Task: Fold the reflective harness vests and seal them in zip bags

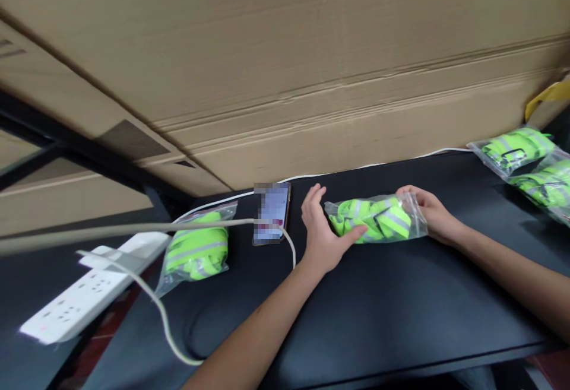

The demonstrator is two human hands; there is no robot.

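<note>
Between my hands is a clear plastic bag of neon-green reflective straps (378, 219), just above or on the black table (401, 307). My right hand (425, 215) grips the bag's right end, its fingers partly hidden behind the plastic. At the left end, my left hand (325, 230) is spread, with the thumb against the bag's near side and the other fingers raised apart. A similar bag of green straps (200, 247) lies to the left, beside a phone (272, 212).
A white power strip (93, 289) and pale cable (164, 319) occupy the left side. More bagged straps (519, 148) lie at the far right. Behind the table stands a large cardboard sheet (333, 99). A black metal frame (89, 164) crosses at the left.
</note>
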